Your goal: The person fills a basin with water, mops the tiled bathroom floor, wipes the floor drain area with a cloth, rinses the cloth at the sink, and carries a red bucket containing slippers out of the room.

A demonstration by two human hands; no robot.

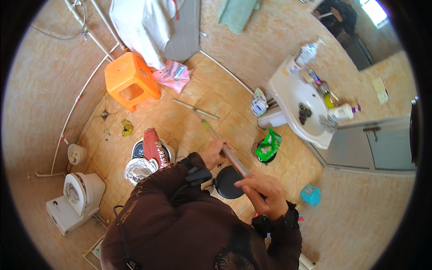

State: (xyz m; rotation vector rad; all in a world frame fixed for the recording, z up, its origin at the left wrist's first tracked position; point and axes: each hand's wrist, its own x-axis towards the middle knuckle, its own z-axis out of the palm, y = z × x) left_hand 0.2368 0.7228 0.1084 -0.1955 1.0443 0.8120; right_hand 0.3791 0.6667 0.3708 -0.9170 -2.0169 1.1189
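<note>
A floor squeegee or wiper (pixel 195 109), its narrow pale head lying across the tan tiles, points away from me on a long metallic pole (pixel 233 156) with a yellow-green collar. My left hand (pixel 214 154) is closed around the pole below that collar. Closer to my body, my right hand (pixel 265 193) grips the upper part of the pole, with the thumb laid along it. A round black lid or seat (pixel 230 182) is on the floor beneath the pole, between my hands, partly hidden by my right hand.
An orange plastic stool (pixel 126 76) and a pink plastic bag (pixel 174 75) stand ahead. At left are a yellow crumpled rag (pixel 127 128), draped clothing (pixel 154 147) and a white toilet (pixel 82 194). At right are a washbasin (pixel 288 111), a green bag (pixel 269 146) and a blue container (pixel 311 194).
</note>
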